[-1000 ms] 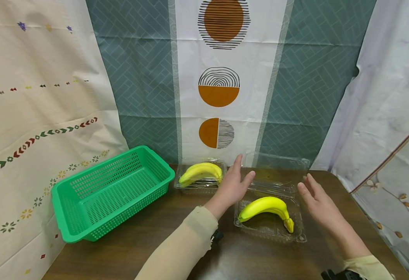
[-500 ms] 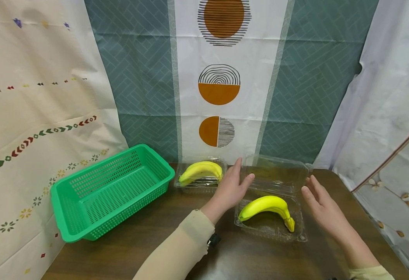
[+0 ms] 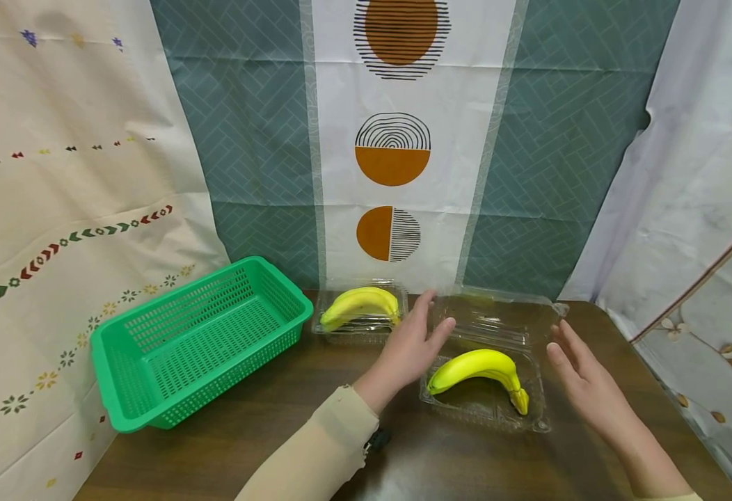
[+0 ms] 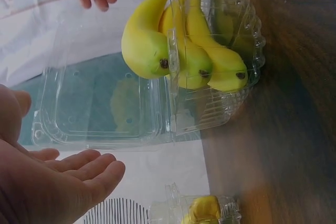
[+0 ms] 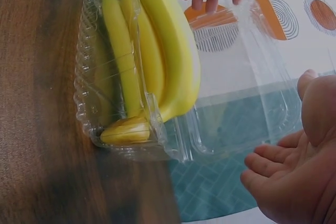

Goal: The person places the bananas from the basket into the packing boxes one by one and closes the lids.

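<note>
A clear plastic clamshell box [image 3: 486, 416] stands on the table with its hinged lid [image 3: 497, 313] raised at the back. Inside sits a bunch of yellow bananas [image 3: 475, 365]; several show in the left wrist view. My left hand [image 3: 408, 344] is beside the lid's left edge, fingers extended. Across from it, my right hand [image 3: 588, 376] is near the lid's right corner, fingers straight and loosely spread. Neither hand grips anything; whether fingertips touch the lid I cannot tell. In the right wrist view the right palm [image 5: 299, 177] faces the lid.
Behind my left hand, a second clear box [image 3: 325, 327] holds more bananas [image 3: 360, 305]. A green plastic basket [image 3: 203, 390] stands at the left of the wooden table [image 3: 266, 431]. Patterned curtains [image 3: 253, 139] hang along the back and sides.
The lid has tipped lower toward the back. My right hand has shifted slightly right, and my left hand has drawn a little lower and left. The bananas stay in place.
</note>
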### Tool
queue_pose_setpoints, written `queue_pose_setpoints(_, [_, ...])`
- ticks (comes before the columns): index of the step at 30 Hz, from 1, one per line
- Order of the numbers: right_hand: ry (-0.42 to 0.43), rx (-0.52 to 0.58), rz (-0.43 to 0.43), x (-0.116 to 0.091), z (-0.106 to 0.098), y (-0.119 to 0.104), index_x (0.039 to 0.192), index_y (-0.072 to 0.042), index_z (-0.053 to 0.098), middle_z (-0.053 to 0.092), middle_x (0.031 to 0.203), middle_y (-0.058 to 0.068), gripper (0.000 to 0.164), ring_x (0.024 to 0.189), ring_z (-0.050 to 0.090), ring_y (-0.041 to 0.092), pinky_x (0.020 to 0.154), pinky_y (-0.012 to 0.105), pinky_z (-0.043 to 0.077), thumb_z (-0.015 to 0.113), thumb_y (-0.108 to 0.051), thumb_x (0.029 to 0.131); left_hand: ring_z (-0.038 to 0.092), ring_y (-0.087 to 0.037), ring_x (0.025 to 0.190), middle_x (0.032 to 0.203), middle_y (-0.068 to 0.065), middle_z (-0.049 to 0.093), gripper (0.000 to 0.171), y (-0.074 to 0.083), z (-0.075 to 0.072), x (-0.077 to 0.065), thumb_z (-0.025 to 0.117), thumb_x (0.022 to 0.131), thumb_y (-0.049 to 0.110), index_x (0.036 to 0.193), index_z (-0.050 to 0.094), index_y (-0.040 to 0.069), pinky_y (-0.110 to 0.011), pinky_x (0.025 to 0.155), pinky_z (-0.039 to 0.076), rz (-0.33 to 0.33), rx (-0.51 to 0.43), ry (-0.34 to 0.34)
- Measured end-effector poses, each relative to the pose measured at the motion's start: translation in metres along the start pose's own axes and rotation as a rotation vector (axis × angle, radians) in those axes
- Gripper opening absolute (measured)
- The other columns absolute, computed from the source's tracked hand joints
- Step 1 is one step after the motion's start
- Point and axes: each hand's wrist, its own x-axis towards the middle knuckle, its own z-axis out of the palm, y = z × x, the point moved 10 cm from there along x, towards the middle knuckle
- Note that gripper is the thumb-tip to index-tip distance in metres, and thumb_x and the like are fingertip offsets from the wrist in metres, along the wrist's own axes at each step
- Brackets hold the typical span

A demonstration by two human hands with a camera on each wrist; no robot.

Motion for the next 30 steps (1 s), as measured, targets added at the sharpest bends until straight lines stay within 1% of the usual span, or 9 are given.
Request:
queue_pose_setpoints(4, [0.010, -0.003, -0.004, -0.003, -0.001, 0.000, 0.176, -0.001, 0.005, 0.031, 0.174, 0.032, 0.075, 0.150, 0.040, 0.060, 0.093, -0.003, 0.025, 0.042, -0.038, 0.122, 0.058, -0.034, 0.145, 0.167, -0.009, 0.052, 0.070, -0.001, 0.000, -0.004, 0.056, 0.115, 0.052, 0.173, 0.031, 0.022, -0.059, 0.116, 0.049, -0.001, -0.010, 0.002])
queue_pose_setpoints(5, [0.014, -0.007, -0.004, -0.004, -0.002, 0.000, 0.176, -0.001, 0.006, 0.032, 0.174, 0.031, 0.074, 0.149, 0.041, 0.060, 0.099, 0.000, 0.029, 0.041, -0.038, 0.122, 0.058, -0.034, 0.145, 0.166, -0.010, 0.053, 0.069, -0.001, 0.000, -0.005, 0.056, 0.115, 0.052, 0.172, 0.032, 0.022, -0.058, 0.115, 0.049, -0.003, -0.014, 0.001])
queue_pose_setpoints(9, [0.021, 0.000, -0.007, -0.008, -0.003, 0.001, 0.176, -0.001, 0.010, 0.035, 0.172, 0.032, 0.071, 0.150, 0.039, 0.061, 0.122, 0.037, 0.037, 0.038, -0.037, 0.123, 0.059, -0.035, 0.144, 0.164, -0.011, 0.055, 0.066, -0.003, 0.000, -0.008, 0.055, 0.115, 0.054, 0.168, 0.037, 0.020, -0.058, 0.116, 0.049, -0.001, -0.035, -0.012])
queue_pose_setpoints(11, [0.019, 0.012, -0.013, -0.010, -0.004, 0.001, 0.176, -0.001, 0.012, 0.036, 0.171, 0.032, 0.068, 0.150, 0.037, 0.061, 0.122, 0.036, 0.037, 0.035, -0.037, 0.123, 0.058, -0.035, 0.146, 0.163, -0.012, 0.055, 0.064, -0.004, 0.000, -0.010, 0.053, 0.115, 0.055, 0.166, 0.039, 0.019, -0.058, 0.117, 0.048, 0.009, -0.040, -0.022])
queue_pose_setpoints(14, [0.016, 0.038, -0.037, -0.012, -0.006, 0.001, 0.175, 0.000, 0.016, 0.039, 0.169, 0.032, 0.064, 0.150, 0.037, 0.061, 0.111, 0.011, 0.032, 0.032, -0.035, 0.124, 0.057, -0.034, 0.147, 0.163, -0.012, 0.056, 0.062, -0.004, 0.001, -0.012, 0.051, 0.116, 0.056, 0.163, 0.042, 0.017, -0.057, 0.118, 0.047, 0.034, -0.037, -0.031])
queue_pose_setpoints(16, [0.014, 0.046, -0.058, -0.013, -0.007, 0.000, 0.174, 0.001, 0.018, 0.041, 0.168, 0.033, 0.062, 0.149, 0.037, 0.061, 0.096, -0.002, 0.026, 0.029, -0.034, 0.124, 0.057, -0.033, 0.146, 0.163, -0.012, 0.056, 0.061, -0.004, 0.001, -0.014, 0.049, 0.116, 0.057, 0.162, 0.042, 0.017, -0.057, 0.117, 0.047, 0.043, -0.035, -0.038])
queue_pose_setpoints(25, [0.023, 0.049, -0.057, -0.015, -0.006, 0.002, 0.171, 0.006, 0.021, 0.044, 0.165, 0.036, 0.061, 0.148, 0.038, 0.060, 0.096, -0.003, 0.024, 0.025, -0.032, 0.124, 0.057, -0.036, 0.146, 0.162, -0.014, 0.056, 0.060, -0.006, 0.003, -0.018, 0.046, 0.116, 0.059, 0.159, 0.043, 0.017, -0.059, 0.118, 0.047, 0.018, -0.038, -0.066])
queue_pose_setpoints(28, [0.030, 0.051, -0.060, -0.015, -0.005, 0.003, 0.170, 0.005, 0.024, 0.046, 0.163, 0.035, 0.059, 0.154, 0.046, 0.022, 0.096, -0.002, 0.026, 0.026, -0.031, 0.124, 0.057, -0.035, 0.146, 0.162, -0.013, 0.056, 0.060, -0.008, 0.003, -0.019, 0.044, 0.116, 0.060, 0.158, 0.044, 0.016, -0.058, 0.118, 0.046, 0.015, -0.036, -0.069])
queue_pose_setpoints(30, [0.033, 0.061, -0.071, -0.015, -0.004, 0.004, 0.169, 0.006, 0.027, 0.048, 0.161, 0.036, 0.057, 0.144, 0.044, -0.006, 0.096, -0.002, 0.027, 0.027, -0.029, 0.124, 0.057, -0.035, 0.147, 0.163, -0.014, 0.056, 0.061, -0.010, 0.004, -0.019, 0.043, 0.116, 0.060, 0.159, 0.044, 0.016, -0.058, 0.118, 0.046, 0.015, -0.035, -0.074])
